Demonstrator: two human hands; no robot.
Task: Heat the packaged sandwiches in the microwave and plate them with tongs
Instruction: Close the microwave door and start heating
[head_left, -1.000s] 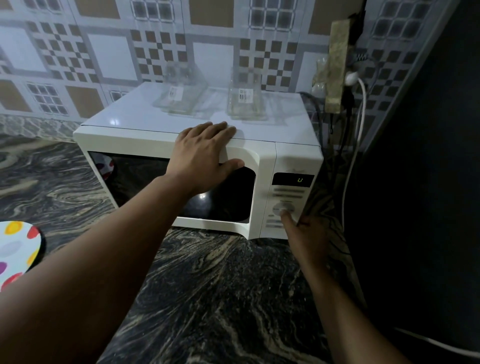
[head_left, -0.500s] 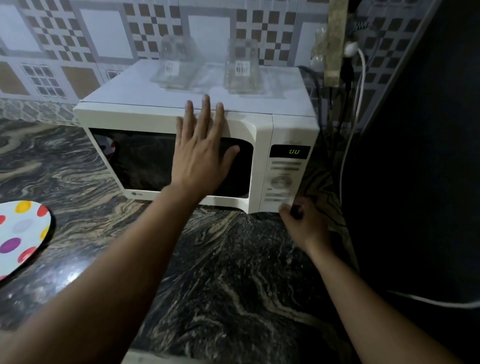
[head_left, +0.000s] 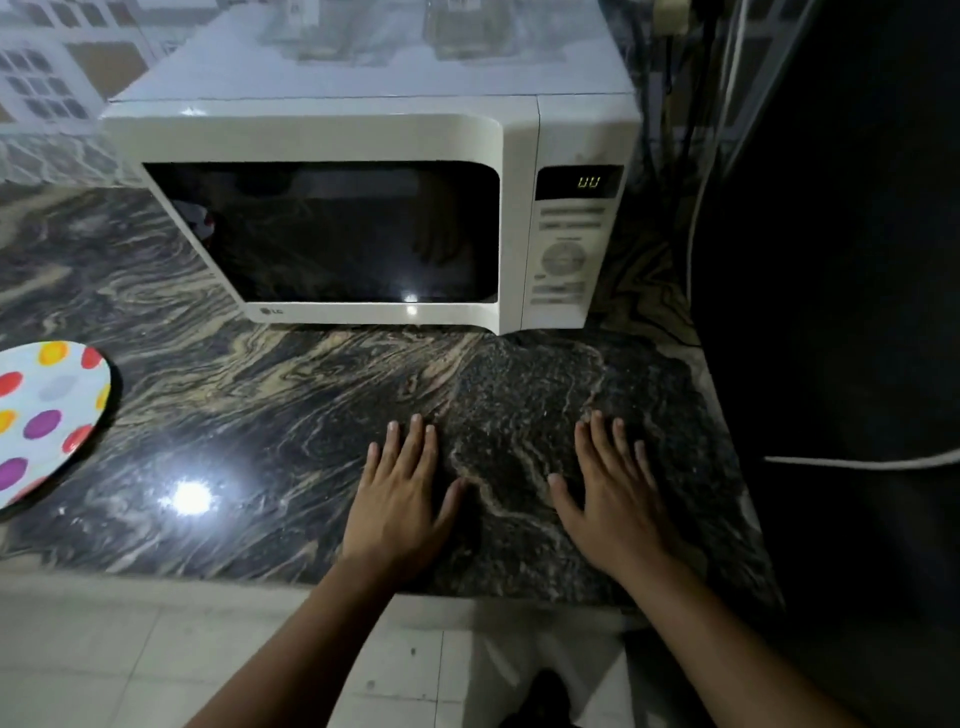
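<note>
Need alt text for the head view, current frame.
Left hand and right hand rest flat on a dark marbled counter before a closed white microwave with a lit display. A polka-dot plate sits at far left.

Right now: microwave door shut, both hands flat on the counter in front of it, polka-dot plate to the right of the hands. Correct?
One thing is wrong: the polka-dot plate lies at the left edge of the counter, to the left of the hands, as the head view shows. The rest holds: the microwave door is shut, and the left hand and right hand lie flat on the counter in front of it.
</note>
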